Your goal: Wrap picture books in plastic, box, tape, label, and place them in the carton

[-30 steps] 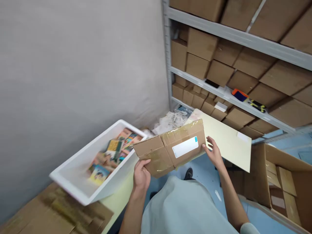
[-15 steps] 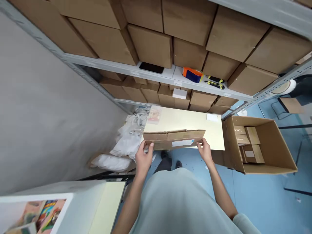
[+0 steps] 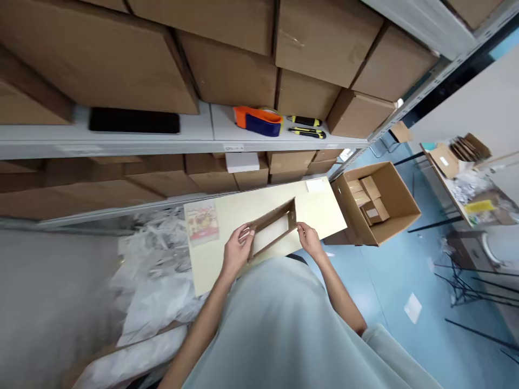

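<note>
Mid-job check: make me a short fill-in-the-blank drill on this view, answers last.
1. The left hand and right hand hold an open box made of brown ____.
2. In view, the large carton stands at the table's ____ end.
3. The shelf bears ____ yellow-and-black cutters.

Missing words: cardboard; right; two.

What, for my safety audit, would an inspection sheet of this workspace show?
Surface: pale table with a printed item at left, a white slip at right.
Job's things: cardboard box opened into a frame shape.
Clutter: heaped plastic beside the table; white sheet on the floor.
Hands: left hand grips the box's left end; right hand pinches its right end.
Cables: nothing seen.
Surroundings: shelf with stored boxes, yellow-and-black cutters and a dark slab; large open carton holding smaller boxes right of the table.
</note>
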`<action>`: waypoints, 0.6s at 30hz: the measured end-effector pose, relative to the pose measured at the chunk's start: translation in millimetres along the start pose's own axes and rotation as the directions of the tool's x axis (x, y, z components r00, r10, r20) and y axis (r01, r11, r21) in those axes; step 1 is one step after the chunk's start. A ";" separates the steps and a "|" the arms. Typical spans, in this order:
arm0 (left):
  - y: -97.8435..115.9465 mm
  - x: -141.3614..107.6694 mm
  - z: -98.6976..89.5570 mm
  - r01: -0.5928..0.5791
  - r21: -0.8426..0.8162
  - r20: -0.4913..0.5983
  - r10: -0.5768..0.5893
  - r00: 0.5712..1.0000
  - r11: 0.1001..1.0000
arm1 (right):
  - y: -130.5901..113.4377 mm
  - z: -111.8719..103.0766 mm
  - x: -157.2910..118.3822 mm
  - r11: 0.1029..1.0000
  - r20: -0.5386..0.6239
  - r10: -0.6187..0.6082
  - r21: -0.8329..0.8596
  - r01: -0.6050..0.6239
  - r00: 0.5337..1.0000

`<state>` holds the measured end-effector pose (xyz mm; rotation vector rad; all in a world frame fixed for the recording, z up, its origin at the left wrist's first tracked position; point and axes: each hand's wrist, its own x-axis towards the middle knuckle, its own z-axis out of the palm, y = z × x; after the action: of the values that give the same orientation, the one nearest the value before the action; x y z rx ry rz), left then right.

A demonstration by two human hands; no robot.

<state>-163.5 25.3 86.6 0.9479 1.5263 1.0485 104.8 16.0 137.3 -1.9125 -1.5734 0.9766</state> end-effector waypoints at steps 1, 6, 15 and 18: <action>1.9 0.0 -3.0 -0.028 0.088 0.028 0.025 0.999 0.996 | -4.9 -1.3 -2.2 0.999 -0.015 0.011 -0.033 -0.012 1.000; 16.0 -13.8 -20.7 -0.069 0.520 0.147 -0.010 0.989 0.851 | -24.6 -15.0 -0.2 0.977 -0.100 0.141 -0.145 -0.154 0.985; 47.0 -29.8 -11.9 0.012 0.651 0.037 -0.048 0.998 0.759 | -29.8 -42.0 39.8 0.904 0.017 0.064 -0.425 -0.050 0.998; 56.8 -22.9 0.1 0.017 0.659 -0.049 0.020 0.999 0.752 | -27.9 -46.2 48.2 0.882 0.055 0.019 -0.472 0.009 0.998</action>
<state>-156.1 21.7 147.3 1.4068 1.9944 0.5125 126.9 72.7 176.4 -2.2192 -1.9824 0.6934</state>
